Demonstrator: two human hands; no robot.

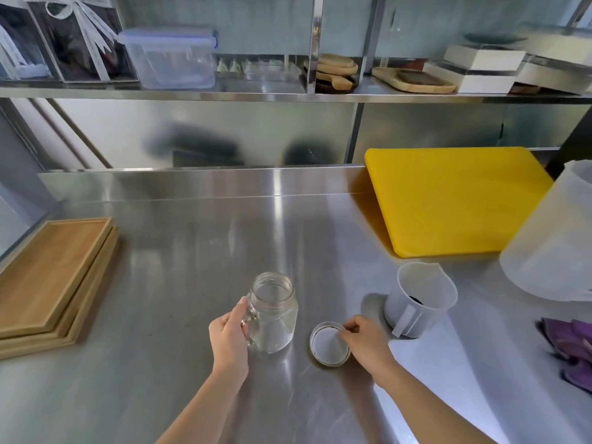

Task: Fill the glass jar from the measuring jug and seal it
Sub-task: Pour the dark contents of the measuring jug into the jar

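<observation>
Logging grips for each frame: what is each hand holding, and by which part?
Left hand grips the jar by its handle. Right hand pinches the lid's rim.

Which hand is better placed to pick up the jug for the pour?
Probably the right. The right hand rests on the lid, just beside the jug, whose handle faces it. The left hand grips the handle of the open jar, steadying it.

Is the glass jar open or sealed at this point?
Open. The glass jar stands upright with a bare threaded mouth; its lid lies flat on the counter beside it, under the right hand.
</observation>
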